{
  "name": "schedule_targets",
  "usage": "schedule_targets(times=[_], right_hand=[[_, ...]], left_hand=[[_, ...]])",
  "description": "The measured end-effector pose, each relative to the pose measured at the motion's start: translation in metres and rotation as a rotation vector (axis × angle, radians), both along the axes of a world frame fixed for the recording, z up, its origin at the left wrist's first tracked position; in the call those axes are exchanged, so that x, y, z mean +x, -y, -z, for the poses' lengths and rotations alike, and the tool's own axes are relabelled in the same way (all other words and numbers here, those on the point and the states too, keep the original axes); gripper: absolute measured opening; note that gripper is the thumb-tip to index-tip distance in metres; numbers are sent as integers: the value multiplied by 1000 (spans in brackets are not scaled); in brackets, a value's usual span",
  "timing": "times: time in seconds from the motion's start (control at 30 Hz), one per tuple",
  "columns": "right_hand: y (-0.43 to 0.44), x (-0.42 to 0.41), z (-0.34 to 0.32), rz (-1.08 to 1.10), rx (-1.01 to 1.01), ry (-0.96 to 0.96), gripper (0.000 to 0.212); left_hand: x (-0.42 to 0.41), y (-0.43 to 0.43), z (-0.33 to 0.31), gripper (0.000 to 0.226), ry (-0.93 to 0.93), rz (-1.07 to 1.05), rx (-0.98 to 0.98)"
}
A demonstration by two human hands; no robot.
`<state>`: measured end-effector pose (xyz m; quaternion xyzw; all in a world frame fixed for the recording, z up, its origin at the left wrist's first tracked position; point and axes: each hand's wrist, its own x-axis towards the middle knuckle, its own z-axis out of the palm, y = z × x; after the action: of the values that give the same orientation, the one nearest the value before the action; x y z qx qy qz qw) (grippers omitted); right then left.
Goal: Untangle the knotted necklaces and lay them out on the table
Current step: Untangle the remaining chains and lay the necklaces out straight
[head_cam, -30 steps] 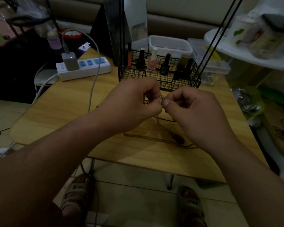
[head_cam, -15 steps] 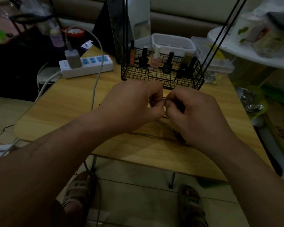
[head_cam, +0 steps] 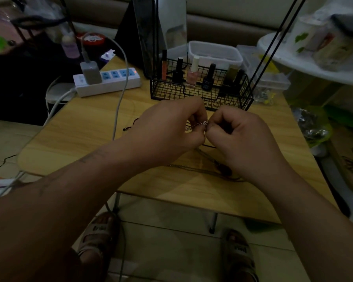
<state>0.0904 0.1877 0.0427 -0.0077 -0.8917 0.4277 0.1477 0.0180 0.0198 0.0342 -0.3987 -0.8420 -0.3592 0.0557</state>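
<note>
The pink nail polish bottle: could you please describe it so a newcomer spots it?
A black wire basket stands at the wooden table's far side. Near its middle is the pink nail polish bottle, alone white-capped, between black bottles.

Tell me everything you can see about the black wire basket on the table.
The black wire basket looks like thin metal grid: low, rectangular and open-topped. It stands upright at the far side of the wooden table and holds a row of upright nail-polish bottles, some dark, one pink.
</note>
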Motion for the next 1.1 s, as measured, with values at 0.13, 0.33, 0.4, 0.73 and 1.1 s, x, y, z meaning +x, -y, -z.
schedule_targets(times=[0.13,0.33,0.4,0.73,1.1], right_hand=[[-3,1,-1,-12,-29,-32,15],[-3,0,6,4,262,-176,11],[-4,-1,6,8,168,-133,12],[-4,4,4,-10,192,-131,5],[-3,1,0,5,-20,-32,7]], left_hand=[[-1,0,-5,2,219,8,98],[-1,2,-4,10,212,30,0],[1,3,-4,6,181,30,-2],[-2,5,-3,4,166,31,11],[1,3,-3,8,183,19,87]])
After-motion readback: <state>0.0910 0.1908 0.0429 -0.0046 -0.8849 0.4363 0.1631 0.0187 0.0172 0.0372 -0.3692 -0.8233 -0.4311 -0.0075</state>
